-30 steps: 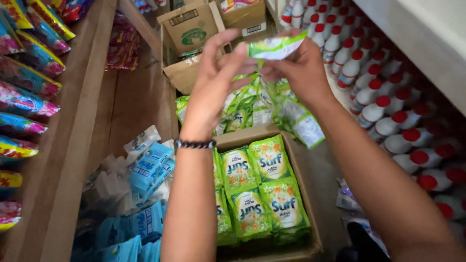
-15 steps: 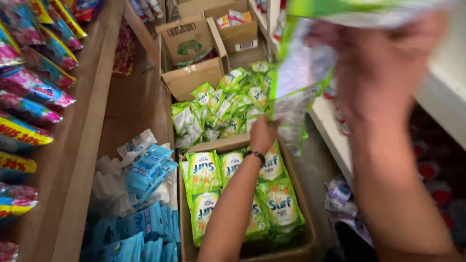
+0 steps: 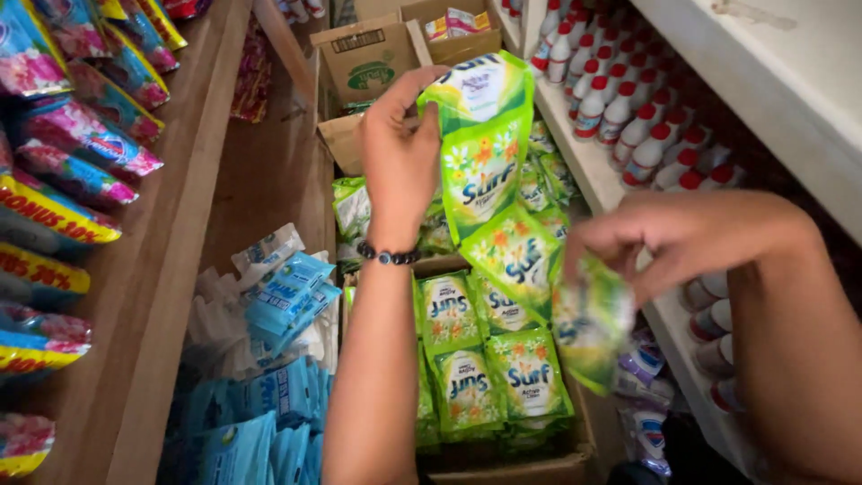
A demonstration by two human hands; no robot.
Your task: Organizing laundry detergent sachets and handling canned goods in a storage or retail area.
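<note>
Two shelves flank a cardboard box (image 3: 503, 469) full of green sachets. Left hand (image 3: 400, 157) pinches the top of a sachet strip (image 3: 489, 189) held above the box; right hand (image 3: 682, 235) grips its blurry bottom end. Looks like mid-unfolding, so next move probably needs a steady pull.

- wooden shelf (image 3: 171, 269), left: colourful packets (image 3: 72, 153) in rows
- white shelf (image 3: 584, 153), right: red-capped white bottles (image 3: 628, 126)
- floor: cardboard box (image 3: 503, 467) holding green sachets (image 3: 485, 377)
</note>
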